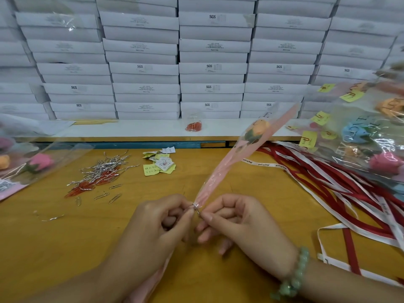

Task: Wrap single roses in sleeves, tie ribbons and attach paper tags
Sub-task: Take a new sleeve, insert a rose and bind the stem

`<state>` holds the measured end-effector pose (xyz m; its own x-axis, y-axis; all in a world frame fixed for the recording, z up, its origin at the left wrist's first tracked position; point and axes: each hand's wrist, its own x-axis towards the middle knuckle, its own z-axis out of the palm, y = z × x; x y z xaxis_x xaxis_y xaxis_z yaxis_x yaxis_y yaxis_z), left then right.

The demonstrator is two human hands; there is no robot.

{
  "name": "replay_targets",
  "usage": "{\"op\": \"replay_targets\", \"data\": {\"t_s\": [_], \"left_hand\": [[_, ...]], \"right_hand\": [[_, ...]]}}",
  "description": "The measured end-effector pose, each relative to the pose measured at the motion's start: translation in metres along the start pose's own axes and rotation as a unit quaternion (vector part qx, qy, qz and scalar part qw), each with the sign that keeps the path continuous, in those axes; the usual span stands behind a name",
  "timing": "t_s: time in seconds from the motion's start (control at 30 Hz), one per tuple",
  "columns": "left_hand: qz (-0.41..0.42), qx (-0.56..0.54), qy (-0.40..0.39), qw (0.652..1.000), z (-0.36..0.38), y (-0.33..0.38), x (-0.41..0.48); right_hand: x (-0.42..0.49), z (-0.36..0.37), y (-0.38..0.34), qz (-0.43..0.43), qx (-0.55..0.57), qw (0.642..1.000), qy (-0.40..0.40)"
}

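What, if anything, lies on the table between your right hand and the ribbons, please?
Nothing visible does. Only bare wooden table separates the right hand, which pinches the wire tie on the sleeved rose, from the red and white ribbons.

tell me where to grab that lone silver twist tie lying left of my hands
Pinch the twist tie at its middle, coming straight down from above. It lies flat on the table, thin and alone, running roughly left to right, so close front to back across it.
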<state>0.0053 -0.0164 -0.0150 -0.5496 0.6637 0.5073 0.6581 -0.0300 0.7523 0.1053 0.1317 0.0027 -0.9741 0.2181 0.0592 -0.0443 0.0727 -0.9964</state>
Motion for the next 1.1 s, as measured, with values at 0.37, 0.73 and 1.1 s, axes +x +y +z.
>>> {"op": "replay_targets", "data": {"t_s": [0.37, 0.73, 1.1], "left_hand": [[-0.045, -0.070, -0.009, 0.996, 0.003, 0.002, -0.002], [-0.028, -0.052, -0.003, 0.998, 0.003, 0.001, -0.003], [-0.044, -0.074, -0.046, 0.995, 0.005, 0.003, -0.005]], "right_hand": [[-0.003, -0.003, 0.000, -0.155, -0.262, 0.952, 0.028], [-0.002, 0.001, -0.003, 0.005, -0.003, 1.000, 0.004], [0.009, -0.007, -0.001, 0.144, 0.191, 0.969, -0.054]]}}
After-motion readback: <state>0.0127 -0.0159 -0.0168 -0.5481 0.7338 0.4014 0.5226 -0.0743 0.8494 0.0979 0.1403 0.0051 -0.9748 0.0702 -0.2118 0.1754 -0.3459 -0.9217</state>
